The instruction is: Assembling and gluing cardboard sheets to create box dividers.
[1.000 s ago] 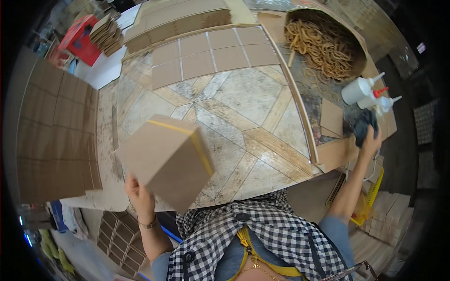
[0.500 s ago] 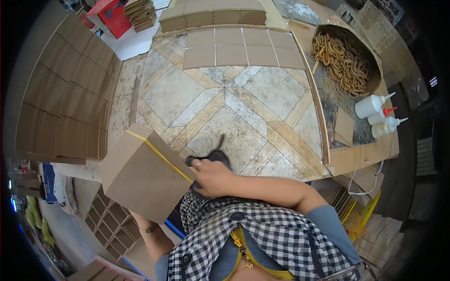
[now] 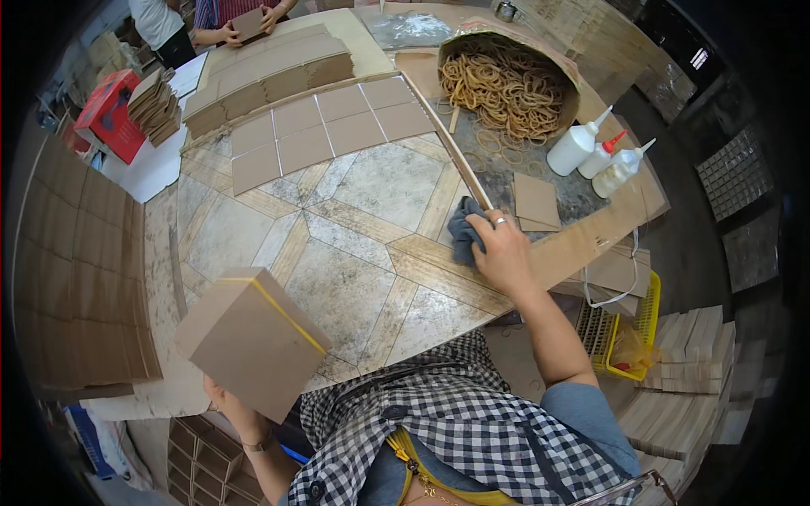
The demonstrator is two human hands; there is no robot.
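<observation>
left hand (image 3: 226, 400) gripping tilted cardboard box (image 3: 251, 350), yellow band (image 3: 289, 315) around it, over table's (image 3: 337, 261) near left edge; fingers partly hidden. right hand (image 3: 504, 255) bunched around dark cloth (image 3: 464, 233), beside wood strip's (image 3: 454, 152) near end. step looks like wiping box; next move likely calls for steady left grip.

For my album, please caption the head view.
Left hand holding a yellow-banded cardboard box, right hand gripping a dark cloth.

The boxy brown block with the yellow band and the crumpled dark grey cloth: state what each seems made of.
Brown block: probably cardboard, matte, judging by its plain brown, flat faces. Dark grey cloth: apparently soft fabric, dull, since it bunches into folds; fibre unclear.
</observation>
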